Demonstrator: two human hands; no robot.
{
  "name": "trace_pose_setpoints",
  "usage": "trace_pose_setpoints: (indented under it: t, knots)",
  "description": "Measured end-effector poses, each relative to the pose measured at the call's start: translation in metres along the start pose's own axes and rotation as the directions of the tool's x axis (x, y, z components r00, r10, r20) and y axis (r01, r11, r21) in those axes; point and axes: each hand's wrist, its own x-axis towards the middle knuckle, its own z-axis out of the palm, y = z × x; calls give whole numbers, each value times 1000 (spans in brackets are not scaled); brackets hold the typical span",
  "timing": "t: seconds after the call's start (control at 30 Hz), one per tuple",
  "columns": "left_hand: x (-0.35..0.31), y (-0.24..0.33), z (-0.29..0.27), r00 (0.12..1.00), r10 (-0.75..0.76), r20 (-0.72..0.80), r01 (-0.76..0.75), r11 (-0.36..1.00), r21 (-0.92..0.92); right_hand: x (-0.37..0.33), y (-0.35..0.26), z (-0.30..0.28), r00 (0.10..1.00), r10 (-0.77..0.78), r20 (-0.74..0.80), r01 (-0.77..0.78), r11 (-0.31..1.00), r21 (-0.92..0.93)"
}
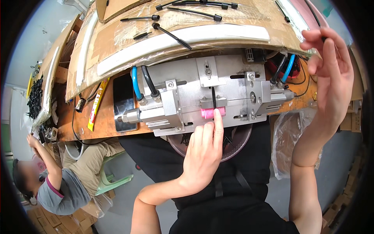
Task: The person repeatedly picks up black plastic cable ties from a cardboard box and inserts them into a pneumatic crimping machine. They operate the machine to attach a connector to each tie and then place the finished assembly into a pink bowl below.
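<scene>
Head: pink block [208, 113] beneath fingertip [217, 112], left hand [202, 156]

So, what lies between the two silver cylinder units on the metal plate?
In the head view, a pink block, a black rod and a small metal holder, with the left hand touching the block.

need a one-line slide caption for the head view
Left hand touches a pink block on a metal fixture; the right hand is raised.

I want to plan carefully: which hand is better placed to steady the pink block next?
Probably the left hand: its index finger rests on the pink block, while the right hand is away from it.
</scene>
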Motion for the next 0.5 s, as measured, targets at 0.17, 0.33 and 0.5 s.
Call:
trace_pose_setpoints:
  t: [0.17, 0.33, 0.5]
  knots:
    - [2, -5, -10, 997, 17, 72, -14, 999, -38, -57, -8, 58, 990, -74, -121, 69, 997, -45]
    - [54, -56, -67, 953, 42, -302, -82, 989, -120, -127, 15, 108, 975, -92, 200, 154, 934, -322]
    - [160, -131, -102, 911, 340, -233, -312, 938, 148, -146, 30, 135, 957, -54, 284, 164, 911, -379]
